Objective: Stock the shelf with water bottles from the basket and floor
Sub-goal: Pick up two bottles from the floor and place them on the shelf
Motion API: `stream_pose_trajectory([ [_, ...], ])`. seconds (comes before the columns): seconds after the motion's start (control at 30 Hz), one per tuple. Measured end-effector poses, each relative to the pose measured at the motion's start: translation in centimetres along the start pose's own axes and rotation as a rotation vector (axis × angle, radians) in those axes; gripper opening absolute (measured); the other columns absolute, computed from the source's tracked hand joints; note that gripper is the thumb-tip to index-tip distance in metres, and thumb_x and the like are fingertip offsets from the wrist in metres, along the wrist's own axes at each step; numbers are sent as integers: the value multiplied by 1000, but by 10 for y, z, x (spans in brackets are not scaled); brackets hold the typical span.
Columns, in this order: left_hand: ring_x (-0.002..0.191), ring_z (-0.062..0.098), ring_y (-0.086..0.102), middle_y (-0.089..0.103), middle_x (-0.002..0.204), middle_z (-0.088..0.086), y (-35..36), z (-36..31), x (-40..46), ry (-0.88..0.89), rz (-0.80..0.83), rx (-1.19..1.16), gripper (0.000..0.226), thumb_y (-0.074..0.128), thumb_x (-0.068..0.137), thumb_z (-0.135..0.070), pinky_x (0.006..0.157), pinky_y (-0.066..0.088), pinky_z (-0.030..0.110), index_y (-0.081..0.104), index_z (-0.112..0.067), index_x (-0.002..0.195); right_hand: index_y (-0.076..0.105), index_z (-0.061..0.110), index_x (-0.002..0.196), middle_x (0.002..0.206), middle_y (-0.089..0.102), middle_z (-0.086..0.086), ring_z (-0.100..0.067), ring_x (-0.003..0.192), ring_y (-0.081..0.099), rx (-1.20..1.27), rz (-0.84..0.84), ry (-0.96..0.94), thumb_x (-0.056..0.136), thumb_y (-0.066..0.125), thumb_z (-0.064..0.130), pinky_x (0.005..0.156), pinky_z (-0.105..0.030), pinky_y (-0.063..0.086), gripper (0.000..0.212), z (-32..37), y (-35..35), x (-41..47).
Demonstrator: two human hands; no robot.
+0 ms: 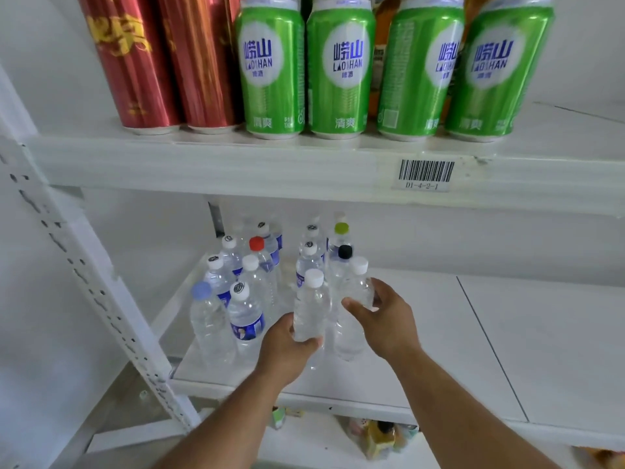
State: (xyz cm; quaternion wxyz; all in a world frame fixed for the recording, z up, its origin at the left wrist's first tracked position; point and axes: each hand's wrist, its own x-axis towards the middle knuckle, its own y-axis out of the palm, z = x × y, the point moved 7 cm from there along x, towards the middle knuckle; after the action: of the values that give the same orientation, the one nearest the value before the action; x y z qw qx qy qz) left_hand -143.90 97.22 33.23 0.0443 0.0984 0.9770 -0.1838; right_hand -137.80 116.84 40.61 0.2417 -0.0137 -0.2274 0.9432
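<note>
Both hands are at the middle shelf (439, 333), each setting down a clear water bottle at the front of the cluster already standing there. The left hand (287, 346) has its grip curled round the lower body of a white-capped bottle (311, 306), thumb toward the camera, fingers wrapped behind. The right hand (382, 319) has its grip curled round the upper body of a second white-capped bottle (355, 299), which stands just to the right of the first, nearly touching it. Whether either base already rests on the shelf I cannot tell; the arms hide the bottoms.

Beyond and to the left of the two grips stand the stocked bottles (250, 299), with white, red, black, green and pale blue caps. To the right of the right grip the shelf is bare white board.

The step in hand looks like placing this pair. Next, I judge, both bottles need to sit upright and steady, then each grip must open gently and draw back without knocking neighbours, before fetching more from the basket or floor, neither of which shows here.
</note>
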Motion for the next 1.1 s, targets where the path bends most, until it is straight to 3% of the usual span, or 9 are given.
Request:
stream_pose_trajectory([
  [0.27,88,-8,57,65,99,-19,8,0,37,-17,4,-4,42,79,77,-21,74,44,16,59,-33,112,56,47,93,93,67,22,7,93,60,26,23,54,81,79,34,74,-15,45,29,-19,25,29],
  [0.43,92,-2,56,65,107,-14,10,8,51,-23,-2,-7,48,79,78,-20,80,43,20,59,-28,121,51,52,91,95,65,23,8,94,59,27,35,81,82,78,30,75,-14,44,37,-29,36,38],
  [0.57,105,9,59,65,115,-12,13,14,59,-30,17,-24,53,79,79,-20,88,48,26,58,-29,126,48,55,92,98,64,24,7,96,58,13,34,84,83,78,31,79,-17,45,40,-34,40,43],
  [0.7,115,12,58,63,122,-11,16,20,67,-36,34,-17,55,79,78,-22,96,49,31,55,-30,127,54,47,110,105,65,22,1,103,60,2,40,68,83,77,31,89,-23,49,39,-40,43,47],
  [0.8,125,14,53,60,131,-10,19,24,70,-57,62,-16,62,79,78,-25,103,46,35,51,-31,133,53,33,130,111,63,22,-2,105,59,-23,56,69,83,77,30,92,-24,48,52,-41,45,46],
  [0.93,133,15,47,53,140,-10,20,24,68,-67,83,-10,69,78,79,-25,108,44,40,44,-33,139,50,32,136,114,63,22,0,104,58,-49,60,81,83,76,29,93,-23,47,59,-41,45,45],
  [1.03,135,14,44,50,142,-11,19,23,64,-58,88,5,74,77,80,-24,109,43,38,39,-34,143,52,36,122,108,63,26,8,98,58,-92,87,115,83,77,32,95,-26,49,47,-45,46,42],
  [1.1,139,13,40,45,148,-11,18,23,59,-63,97,15,80,77,80,-26,110,41,40,33,-35,146,49,28,136,129,62,18,2,119,56,-116,107,146,80,77,43,103,-29,46,64,-49,47,38],
])
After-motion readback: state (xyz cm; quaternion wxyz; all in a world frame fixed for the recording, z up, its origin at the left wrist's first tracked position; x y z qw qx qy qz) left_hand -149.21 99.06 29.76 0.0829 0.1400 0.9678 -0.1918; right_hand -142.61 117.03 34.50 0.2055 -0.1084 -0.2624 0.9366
